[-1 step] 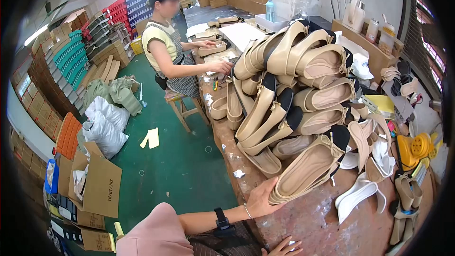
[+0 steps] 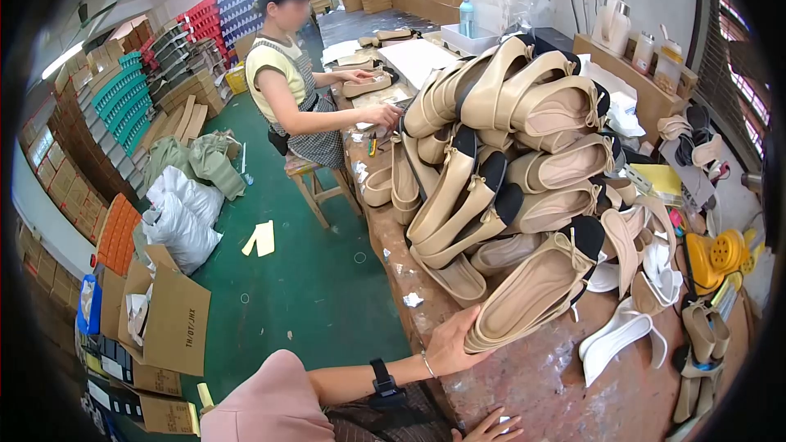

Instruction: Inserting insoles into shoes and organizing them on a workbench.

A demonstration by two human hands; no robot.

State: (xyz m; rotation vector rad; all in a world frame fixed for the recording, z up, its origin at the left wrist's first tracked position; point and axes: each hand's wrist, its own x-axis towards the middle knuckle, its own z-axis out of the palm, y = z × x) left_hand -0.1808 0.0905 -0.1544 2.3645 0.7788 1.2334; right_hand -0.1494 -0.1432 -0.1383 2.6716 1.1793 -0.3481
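Note:
My left hand (image 2: 456, 345) grips the heel end of a beige ballet flat (image 2: 528, 295) with a black toe and a small bow. Layered edges at its heel suggest a second shoe beneath; I cannot tell for sure. The shoe tilts at the near side of a tall heap of matching beige flats (image 2: 454, 196), touching or close to it. At the lower edge, my right hand (image 2: 495, 427) rests on the worn brown table (image 2: 565, 409) with its fingers apart. A small white bit shows at its fingers; the rest of that hand is cut off.
White shoe pieces (image 2: 618, 344), a yellow tool-like object (image 2: 720, 254) and more beige flats (image 2: 704, 331) lie to the right. Across the table a co-worker (image 2: 286, 82) sits handling shoes. An open carton (image 2: 168, 319) and white sacks (image 2: 184, 217) stand on the green floor.

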